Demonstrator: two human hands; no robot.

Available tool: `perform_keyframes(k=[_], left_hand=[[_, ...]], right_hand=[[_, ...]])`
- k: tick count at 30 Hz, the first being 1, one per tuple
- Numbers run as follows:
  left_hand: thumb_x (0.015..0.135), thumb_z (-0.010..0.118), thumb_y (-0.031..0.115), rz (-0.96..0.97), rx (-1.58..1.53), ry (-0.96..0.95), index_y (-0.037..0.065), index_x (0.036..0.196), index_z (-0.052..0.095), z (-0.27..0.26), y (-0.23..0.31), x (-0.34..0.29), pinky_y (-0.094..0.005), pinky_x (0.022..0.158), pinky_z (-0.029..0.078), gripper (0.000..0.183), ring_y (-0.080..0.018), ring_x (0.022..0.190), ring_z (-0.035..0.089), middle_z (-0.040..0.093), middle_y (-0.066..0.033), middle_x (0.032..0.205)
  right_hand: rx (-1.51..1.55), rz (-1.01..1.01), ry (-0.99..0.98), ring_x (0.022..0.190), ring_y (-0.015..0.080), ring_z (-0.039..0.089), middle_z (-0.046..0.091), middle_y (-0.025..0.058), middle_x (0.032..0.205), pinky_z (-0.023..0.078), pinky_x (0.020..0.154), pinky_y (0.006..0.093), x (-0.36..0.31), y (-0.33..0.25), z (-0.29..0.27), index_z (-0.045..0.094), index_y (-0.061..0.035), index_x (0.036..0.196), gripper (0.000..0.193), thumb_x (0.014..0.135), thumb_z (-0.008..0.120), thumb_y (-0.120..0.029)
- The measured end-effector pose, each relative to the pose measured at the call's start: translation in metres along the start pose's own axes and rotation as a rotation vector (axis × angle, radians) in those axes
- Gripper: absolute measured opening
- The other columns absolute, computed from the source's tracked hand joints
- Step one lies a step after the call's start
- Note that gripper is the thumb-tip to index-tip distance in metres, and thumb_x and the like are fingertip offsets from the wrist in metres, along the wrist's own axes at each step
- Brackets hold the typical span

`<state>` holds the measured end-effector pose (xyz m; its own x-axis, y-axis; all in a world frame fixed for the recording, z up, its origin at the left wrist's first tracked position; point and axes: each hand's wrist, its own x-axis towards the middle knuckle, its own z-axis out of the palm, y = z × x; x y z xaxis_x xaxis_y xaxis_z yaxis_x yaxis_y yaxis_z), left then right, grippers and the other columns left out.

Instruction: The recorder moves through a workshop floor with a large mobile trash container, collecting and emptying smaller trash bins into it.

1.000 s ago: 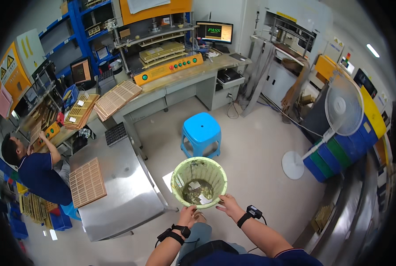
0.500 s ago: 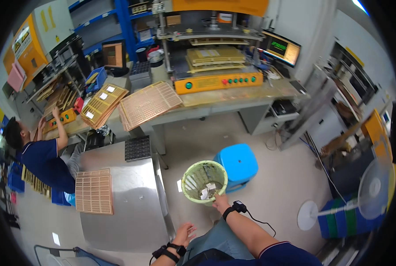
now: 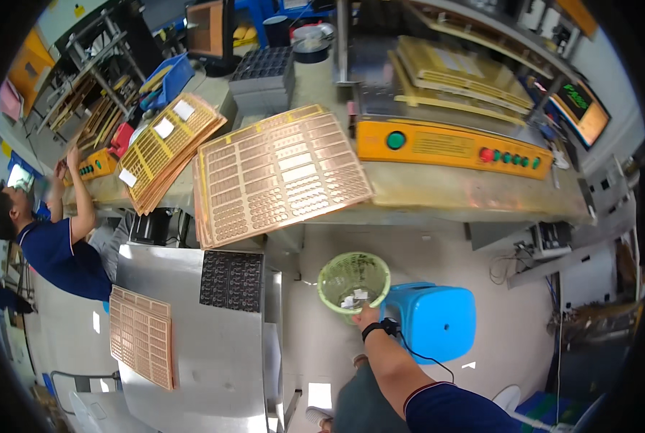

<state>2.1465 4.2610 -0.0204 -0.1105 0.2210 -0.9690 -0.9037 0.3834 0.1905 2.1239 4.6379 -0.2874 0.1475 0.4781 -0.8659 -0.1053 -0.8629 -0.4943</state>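
My right hand (image 3: 366,316) grips the near rim of a light green plastic basket (image 3: 329,291), its fingers partly hidden at the edge. Some white paper scraps (image 3: 354,297) lie at the basket's bottom. A black strap with a cable circles my right wrist. Just right of the basket, a blue plastic stool (image 3: 438,321) stands on the floor. No part of my left hand shows now.
Patterned copper-coloured panels (image 3: 286,177) overhang the workbench (image 3: 438,191) front. A metal table (image 3: 199,361) at left bears more panels (image 3: 142,335) and a black tray (image 3: 232,280). Beyond it a co-worker (image 3: 62,245) raises both hands. An orange button panel (image 3: 449,148) fronts a press.
My view has moved closer to the workbench. The basket, still in my right hand, has gone from left of the stool's front to nearer the bench. My left hand has left the view.
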Motion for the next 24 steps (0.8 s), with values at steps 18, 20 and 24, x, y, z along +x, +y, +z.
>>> perform_keyframes(k=[18,20,24], left_hand=[[0.083,0.049,0.026,0.042,-0.246,0.119,0.004,0.109,0.042,0.026,0.004,0.076,-0.0319,0.074,0.044,0.035,-0.0222,0.087,0.053,0.051,-0.0128,0.101],[0.085,0.045,0.027,0.080,-0.215,0.115,0.004,0.109,0.042,0.027,0.011,0.068,-0.0316,0.076,0.044,0.033,-0.0224,0.089,0.052,0.051,-0.0121,0.101],[0.085,0.047,0.023,0.243,-0.137,0.034,0.003,0.108,0.042,0.010,-0.002,0.050,-0.0307,0.077,0.043,0.031,-0.0192,0.088,0.052,0.051,-0.0100,0.100]], right_hand=[[0.173,0.140,-0.424,0.084,0.0188,0.051,0.045,0.0019,0.089,0.044,0.069,0.0446,0.131,-0.078,0.138,0.043,-0.0139,0.095,0.017,0.080,0.047,-0.020],[-0.106,0.125,-0.365,0.079,0.0156,0.051,0.047,0.0012,0.082,0.043,0.069,0.0447,0.117,-0.065,0.137,0.047,-0.0144,0.089,0.012,0.078,0.047,-0.019],[-0.534,-0.012,-0.515,0.066,0.0110,0.049,0.050,-0.0001,0.067,0.042,0.060,0.0333,0.075,-0.002,0.070,0.049,-0.0125,0.074,0.007,0.074,0.044,-0.017]])
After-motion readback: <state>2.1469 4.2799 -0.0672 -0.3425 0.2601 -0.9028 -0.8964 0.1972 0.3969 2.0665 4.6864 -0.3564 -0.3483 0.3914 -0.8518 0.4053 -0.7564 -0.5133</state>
